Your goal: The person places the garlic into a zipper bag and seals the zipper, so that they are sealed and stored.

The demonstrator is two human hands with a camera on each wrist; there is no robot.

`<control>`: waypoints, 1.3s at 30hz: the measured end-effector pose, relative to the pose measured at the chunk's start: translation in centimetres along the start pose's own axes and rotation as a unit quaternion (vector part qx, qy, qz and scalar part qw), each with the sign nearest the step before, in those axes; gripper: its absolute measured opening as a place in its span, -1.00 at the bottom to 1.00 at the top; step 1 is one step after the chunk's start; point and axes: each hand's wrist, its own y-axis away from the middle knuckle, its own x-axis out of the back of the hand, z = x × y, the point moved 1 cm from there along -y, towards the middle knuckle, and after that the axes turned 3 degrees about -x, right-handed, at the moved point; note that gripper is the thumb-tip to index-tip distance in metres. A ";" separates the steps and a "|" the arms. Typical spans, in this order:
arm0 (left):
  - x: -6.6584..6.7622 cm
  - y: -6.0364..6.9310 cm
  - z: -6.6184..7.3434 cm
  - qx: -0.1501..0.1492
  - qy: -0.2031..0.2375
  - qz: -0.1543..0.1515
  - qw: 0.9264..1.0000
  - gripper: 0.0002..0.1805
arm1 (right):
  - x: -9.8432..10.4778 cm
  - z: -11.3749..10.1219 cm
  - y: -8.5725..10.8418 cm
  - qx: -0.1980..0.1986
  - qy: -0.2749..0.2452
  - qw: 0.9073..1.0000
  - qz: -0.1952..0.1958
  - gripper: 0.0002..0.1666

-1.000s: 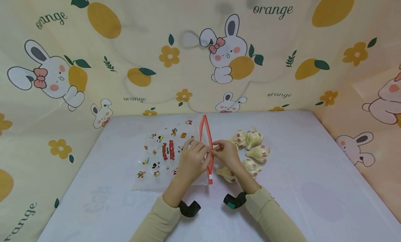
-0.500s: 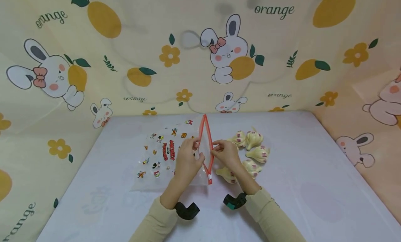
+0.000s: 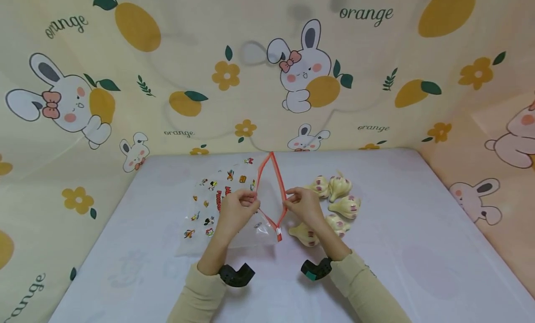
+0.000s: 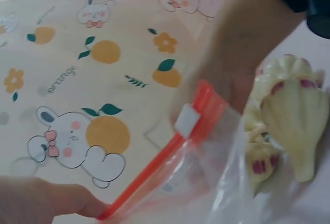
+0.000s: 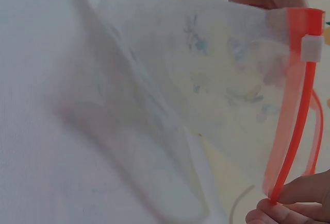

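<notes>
A clear zipper bag [image 3: 246,237] printed with small cartoon figures lies on the table, its red-edged mouth spread into a diamond. My left hand [image 3: 234,211] pinches the near-left red edge. The opposite red edge is pinched by my right hand [image 3: 304,204]. A white slider [image 5: 311,48] sits at the end of the red zipper strip, close to me. Just right of the bag, several garlic bulbs [image 3: 346,206] lie in a loose group, some partly hidden behind my right hand and wrist. One bulb [image 4: 296,116] shows large in the left wrist view.
A pale cloth covers the table [image 3: 401,258]. Behind it rises a cream curtain [image 3: 251,44] with rabbits and oranges, which also runs along both sides. Black wrist-worn devices [image 3: 236,275] hang below each wrist.
My left hand let go near the middle of the mouth, moved left and took the left red edge. The bag's mouth has widened. My right hand has stayed at the right edge.
</notes>
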 end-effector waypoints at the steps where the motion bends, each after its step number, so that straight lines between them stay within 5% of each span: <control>1: 0.2 -0.1 0.0 0.000 0.007 -0.001 1.000 -0.79 | 0.1 0.1 0.0 -0.003 -0.001 1.000 -0.002 -0.67; 9: 0.7 -0.5 -0.1 0.036 0.076 -0.017 0.996 -0.74 | 0.8 0.4 -0.7 0.003 -0.015 0.999 -0.028 -0.68; 20: 0.4 -0.8 -0.2 0.050 0.084 -0.004 0.995 -0.75 | 2.7 0.5 -0.6 0.018 0.016 0.994 -0.107 -0.61; 39: 0.4 -0.7 -0.3 0.068 0.094 -0.010 0.993 -0.74 | 6.1 3.3 2.4 0.143 0.083 0.961 -0.220 -0.43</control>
